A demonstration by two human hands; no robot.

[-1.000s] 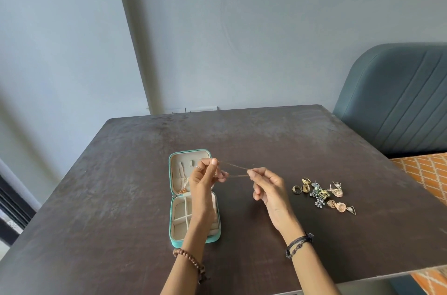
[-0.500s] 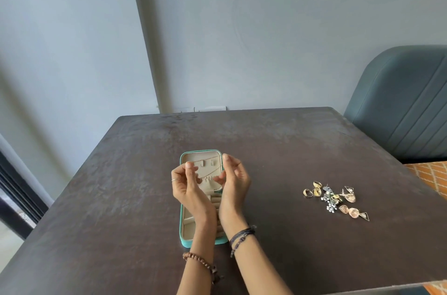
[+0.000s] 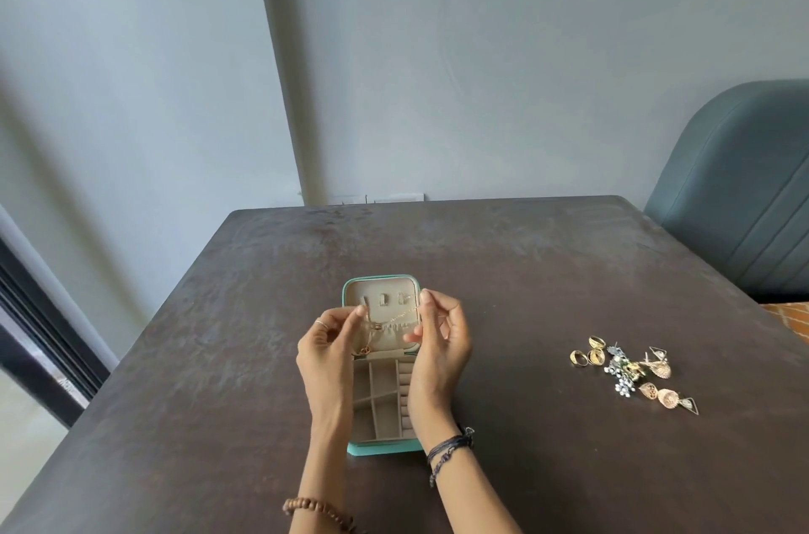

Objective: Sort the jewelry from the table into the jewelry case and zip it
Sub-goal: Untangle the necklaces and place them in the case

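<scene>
A second ago the two hands held a thin chain stretched taut between them, just right of the case lid. Now both hands sit over the open jewelry case (image 3: 380,402) at lower centre of the frame, and the necklace (image 3: 396,318) drapes across the inside of the raised lid, just below its three small hooks. The left hand (image 3: 326,352) pinches one end of the chain near the lid's left side, with what looks like a small pendant hanging by its palm. The right hand (image 3: 440,347) pinches the other end at the lid's right edge, fingers curled.

This move likely means the necklace is being hung on a hook or tucked into the gathered pocket beneath, though it is not yet seated. The divided tray in the lower half of the case looks empty where it shows between the wrists.

The remaining pile of earrings and rings (image 3: 630,371) lies untouched on the dark table (image 3: 525,271), well apart at right of the frame. Most of the sorting, and the zipping, seems yet to be done.
</scene>
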